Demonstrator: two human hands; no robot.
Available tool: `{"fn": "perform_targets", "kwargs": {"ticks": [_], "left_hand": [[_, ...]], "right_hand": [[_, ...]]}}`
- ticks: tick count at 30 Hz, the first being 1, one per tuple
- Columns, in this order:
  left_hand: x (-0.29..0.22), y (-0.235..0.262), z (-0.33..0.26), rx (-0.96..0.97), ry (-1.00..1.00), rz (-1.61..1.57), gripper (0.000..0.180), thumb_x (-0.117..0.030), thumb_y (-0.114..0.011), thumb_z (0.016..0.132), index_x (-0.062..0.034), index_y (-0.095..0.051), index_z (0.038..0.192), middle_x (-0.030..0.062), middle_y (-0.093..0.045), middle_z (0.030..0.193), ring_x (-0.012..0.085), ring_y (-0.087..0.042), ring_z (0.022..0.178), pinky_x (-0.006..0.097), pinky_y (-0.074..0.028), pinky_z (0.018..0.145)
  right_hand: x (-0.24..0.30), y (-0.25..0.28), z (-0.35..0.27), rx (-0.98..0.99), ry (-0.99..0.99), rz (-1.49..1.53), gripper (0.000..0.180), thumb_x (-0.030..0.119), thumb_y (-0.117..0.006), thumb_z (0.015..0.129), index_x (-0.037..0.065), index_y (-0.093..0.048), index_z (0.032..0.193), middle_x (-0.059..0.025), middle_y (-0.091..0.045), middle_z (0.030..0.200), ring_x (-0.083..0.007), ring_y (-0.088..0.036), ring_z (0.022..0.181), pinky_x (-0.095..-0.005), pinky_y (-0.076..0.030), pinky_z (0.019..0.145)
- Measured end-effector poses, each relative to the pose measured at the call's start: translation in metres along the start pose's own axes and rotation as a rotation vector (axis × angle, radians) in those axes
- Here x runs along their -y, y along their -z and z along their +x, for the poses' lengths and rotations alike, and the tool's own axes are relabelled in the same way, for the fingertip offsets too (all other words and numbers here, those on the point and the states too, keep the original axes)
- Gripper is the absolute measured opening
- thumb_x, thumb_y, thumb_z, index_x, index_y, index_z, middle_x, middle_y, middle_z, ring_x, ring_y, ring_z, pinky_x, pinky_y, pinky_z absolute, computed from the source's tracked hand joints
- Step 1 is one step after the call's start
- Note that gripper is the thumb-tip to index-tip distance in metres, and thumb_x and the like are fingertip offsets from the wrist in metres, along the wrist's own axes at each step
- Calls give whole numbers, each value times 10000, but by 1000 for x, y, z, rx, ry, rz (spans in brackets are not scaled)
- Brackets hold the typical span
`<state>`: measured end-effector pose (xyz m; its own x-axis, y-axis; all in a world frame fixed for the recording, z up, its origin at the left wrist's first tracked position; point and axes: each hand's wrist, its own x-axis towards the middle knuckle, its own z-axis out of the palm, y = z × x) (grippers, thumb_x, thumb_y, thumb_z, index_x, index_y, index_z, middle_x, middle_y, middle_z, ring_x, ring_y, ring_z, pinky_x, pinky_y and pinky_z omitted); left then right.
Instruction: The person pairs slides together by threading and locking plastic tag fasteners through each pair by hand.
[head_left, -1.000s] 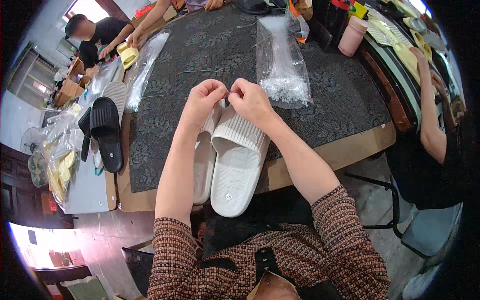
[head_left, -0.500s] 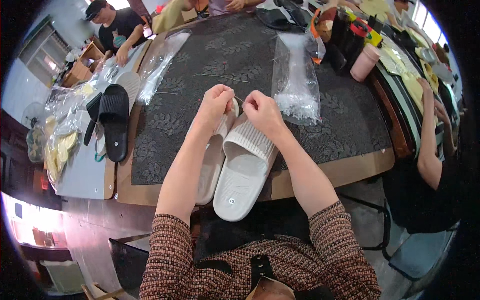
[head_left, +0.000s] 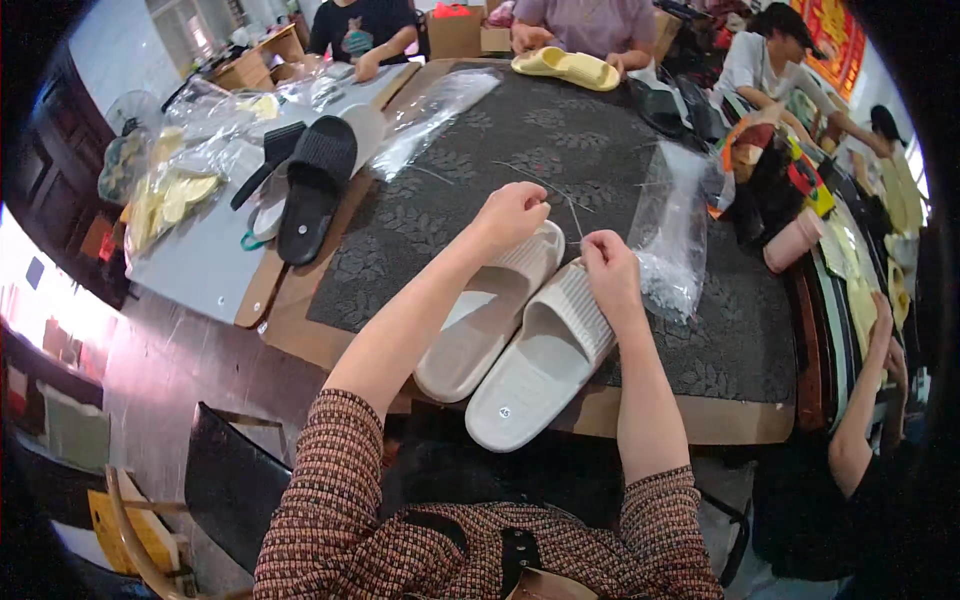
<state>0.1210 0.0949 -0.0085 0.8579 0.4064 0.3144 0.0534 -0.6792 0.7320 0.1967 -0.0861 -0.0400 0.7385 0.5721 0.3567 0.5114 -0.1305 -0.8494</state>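
Observation:
A pair of pale grey slide sandals lies side by side at the near table edge, the left slide and the right slide, toes pointing away from me. My right hand is closed in a pinch beside the right slide's strap. From its fingertips a thin clear plastic strand sticks up. Over the left slide's toe, my left hand has its fingers curled closed; what they hold, if anything, is hidden. Another thin strand lies on the dark patterned mat just beyond.
A clear bag of white plastic fasteners lies right of my hands. Black slides and plastic wrap cover the left side. A pink bottle stands at right. Across the table, a person holds yellow slides; other people sit nearby.
My hands have moved apart, the left one lifting away from the right. The strand now rises from my right fingertips. The whole view has swung, so the table appears shifted and tilted.

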Motion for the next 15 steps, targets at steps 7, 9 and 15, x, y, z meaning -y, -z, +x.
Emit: {"fn": "perform_targets", "kwargs": {"ticks": [7, 9, 15], "left_hand": [[74, 38, -26, -329, 195, 26, 260, -128, -576, 802, 36, -642, 993, 109, -660, 809, 162, -617, 767, 297, -485, 709], [89, 35, -37, -356, 227, -25, 228, -92, -567, 806, 38, -637, 980, 89, -650, 792, 152, -603, 750, 281, -481, 706], [91, 30, -48, -376, 264, -299, 193, -46, -529, 844, 42, -613, 995, 95, -662, 859, 144, -629, 801, 262, -488, 740]], "right_hand": [[7, -3, 0, 14, -26, -24, 195, 122, -558, 854, -16, -601, 986, -129, -654, 839, -175, -618, 735, -301, -487, 686], [0, -4, 2, -9, 39, -39, 186, 104, -560, 851, -18, -600, 985, -130, -651, 853, -178, -616, 738, -299, -488, 685], [7, -2, -4, 10, 50, -101, 166, 81, -554, 852, -18, -598, 978, -134, -645, 865, -195, -617, 780, -302, -484, 707]]}}
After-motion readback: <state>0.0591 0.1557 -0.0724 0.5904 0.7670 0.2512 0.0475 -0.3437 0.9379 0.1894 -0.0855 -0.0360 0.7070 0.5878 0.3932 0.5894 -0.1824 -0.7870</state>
